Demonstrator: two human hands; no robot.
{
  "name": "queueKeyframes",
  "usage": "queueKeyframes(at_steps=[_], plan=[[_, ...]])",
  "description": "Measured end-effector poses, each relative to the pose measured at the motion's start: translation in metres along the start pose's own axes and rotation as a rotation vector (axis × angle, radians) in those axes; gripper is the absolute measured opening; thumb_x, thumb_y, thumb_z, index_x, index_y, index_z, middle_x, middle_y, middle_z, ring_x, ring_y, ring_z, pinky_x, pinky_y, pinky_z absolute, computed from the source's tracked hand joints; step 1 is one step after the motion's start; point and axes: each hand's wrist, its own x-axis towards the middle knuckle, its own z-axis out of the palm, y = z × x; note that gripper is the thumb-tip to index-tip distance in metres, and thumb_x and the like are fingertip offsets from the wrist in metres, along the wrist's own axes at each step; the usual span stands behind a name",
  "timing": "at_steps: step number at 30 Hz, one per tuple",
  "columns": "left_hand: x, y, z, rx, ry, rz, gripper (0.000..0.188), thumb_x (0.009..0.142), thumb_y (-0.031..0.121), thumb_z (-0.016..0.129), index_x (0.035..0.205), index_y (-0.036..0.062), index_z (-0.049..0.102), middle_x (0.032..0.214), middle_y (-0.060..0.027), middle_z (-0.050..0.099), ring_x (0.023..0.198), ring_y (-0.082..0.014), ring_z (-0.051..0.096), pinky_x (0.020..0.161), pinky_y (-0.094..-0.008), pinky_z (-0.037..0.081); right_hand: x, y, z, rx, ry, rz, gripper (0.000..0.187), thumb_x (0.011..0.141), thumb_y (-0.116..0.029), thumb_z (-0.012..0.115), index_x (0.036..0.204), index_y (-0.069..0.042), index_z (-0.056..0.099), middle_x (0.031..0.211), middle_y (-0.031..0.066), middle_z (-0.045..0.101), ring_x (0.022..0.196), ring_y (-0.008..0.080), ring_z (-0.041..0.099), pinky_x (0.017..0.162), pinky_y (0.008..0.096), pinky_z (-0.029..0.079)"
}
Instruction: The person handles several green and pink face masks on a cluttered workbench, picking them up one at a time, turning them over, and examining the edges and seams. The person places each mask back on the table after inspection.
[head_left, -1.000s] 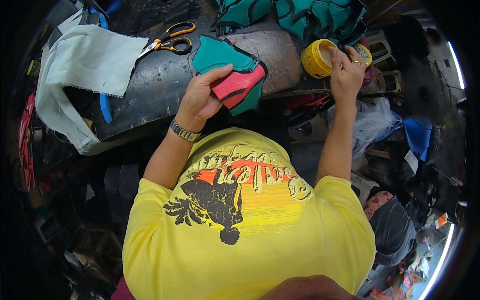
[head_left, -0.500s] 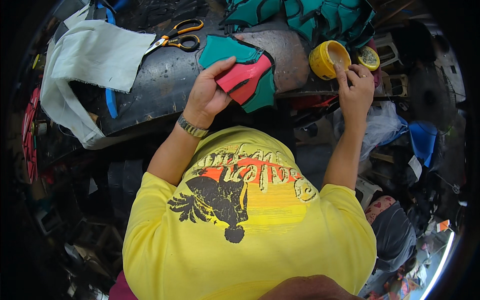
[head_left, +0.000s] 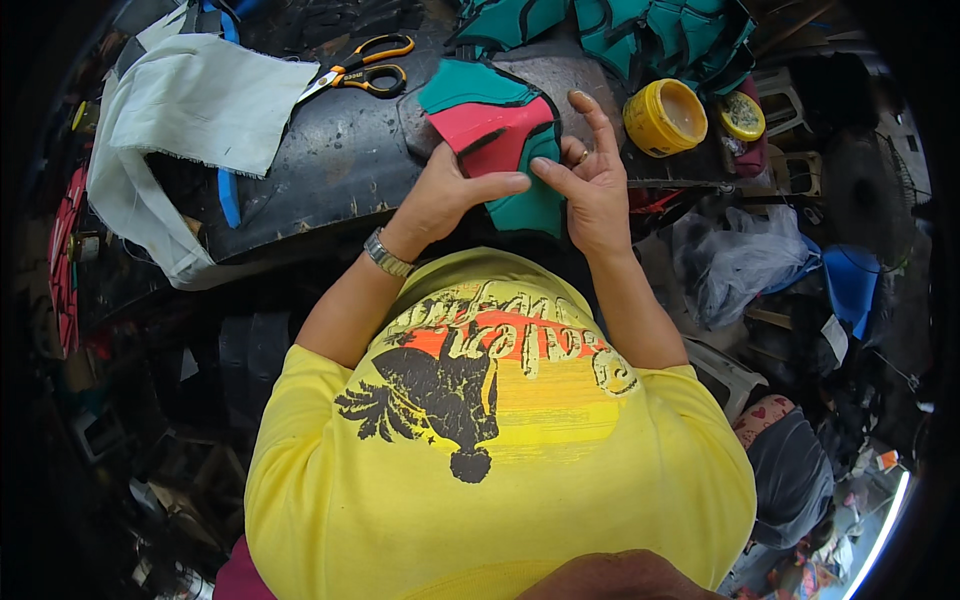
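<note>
A green and pink shoe upper (head_left: 490, 145) with black edging is held over the near edge of the worktable. My left hand (head_left: 450, 195) is closed on its near left side, thumb on top and fingers mostly hidden beneath. My right hand (head_left: 598, 195) grips the green right edge with its thumb on top; the index finger points up, and the ringed finger is bent beside the piece. To the right of it stands an open yellow tub (head_left: 665, 118) of pale tan paste. Its yellow lid (head_left: 741, 117) lies farther right, smeared inside.
Orange and black scissors (head_left: 365, 68) lie partly open on the dark worktable (head_left: 330, 170). Pale cloth (head_left: 200, 110) drapes over the left edge. More green pieces (head_left: 660, 35) are heaped at the back. A clear plastic bag (head_left: 735, 260) and a blue scoop-like object (head_left: 850, 285) are below right.
My right hand has left the yellow tub and moved left to the shoe upper, taking its right edge. My left hand has shifted its grip lower, and the piece has moved slightly right.
</note>
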Motion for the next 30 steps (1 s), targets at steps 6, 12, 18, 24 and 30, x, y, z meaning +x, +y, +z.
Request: queueKeyframes(at_steps=[6, 12, 18, 24, 30], plan=[[-0.001, -0.008, 0.0, 0.07, 0.038, -0.082, 0.055, 0.087, 0.002, 0.074, 0.136, 0.0061, 0.05, 0.123, -0.0019, 0.063, 0.11, -0.0108, 0.061, 0.093, -0.0296, 0.052, 0.01, 0.0, -0.007, 0.097, 0.087, 0.03, 0.069, 0.086, 0.007, 0.069, 0.147, -0.006, 0.039, 0.093, 0.0028, 0.066, 0.091, 0.0081, 0.061, 0.083, 0.022, 0.05], [0.001, -0.008, 0.002, -0.02, 0.015, -0.137, 0.051, 0.087, 0.0, 0.071, 0.134, 0.0052, 0.051, 0.12, -0.0046, 0.064, 0.107, -0.0145, 0.064, 0.09, -0.032, 0.056, 0.016, 0.002, -0.009, -0.124, 0.172, -0.18, 0.058, 0.088, 0.006, 0.067, 0.142, -0.005, 0.047, 0.093, 0.0039, 0.068, 0.087, 0.0079, 0.062, 0.082, 0.0218, 0.05], [0.001, 0.0, 0.005, -0.205, 0.024, -0.202, 0.043, 0.086, 0.0, 0.071, 0.126, 0.003, 0.056, 0.111, -0.0027, 0.065, 0.098, -0.0117, 0.065, 0.085, -0.0294, 0.057, 0.013, -0.004, -0.015, -0.485, 0.145, -0.37, 0.053, 0.092, 0.006, 0.063, 0.142, -0.003, 0.046, 0.093, 0.0048, 0.067, 0.087, 0.0089, 0.063, 0.083, 0.0221, 0.05], [0.002, 0.007, 0.009, -0.335, 0.027, -0.288, 0.041, 0.088, -0.002, 0.067, 0.127, 0.0038, 0.055, 0.111, -0.0047, 0.066, 0.099, -0.0156, 0.068, 0.085, -0.0319, 0.058, 0.013, -0.007, -0.024, -0.264, 0.243, -0.419, 0.039, 0.099, -0.004, 0.058, 0.137, -0.002, 0.049, 0.096, 0.0061, 0.066, 0.088, 0.011, 0.062, 0.084, 0.0253, 0.05], [0.004, 0.006, 0.006, -0.32, 0.038, -0.231, 0.041, 0.089, -0.001, 0.067, 0.128, 0.0048, 0.055, 0.113, -0.0051, 0.067, 0.101, -0.0156, 0.068, 0.086, -0.0318, 0.058, -0.002, 0.001, -0.032, -0.651, 0.203, -0.312, 0.02, 0.102, -0.016, 0.057, 0.107, -0.001, 0.069, 0.109, 0.0075, 0.061, 0.105, 0.0167, 0.058, 0.093, 0.03, 0.046]])
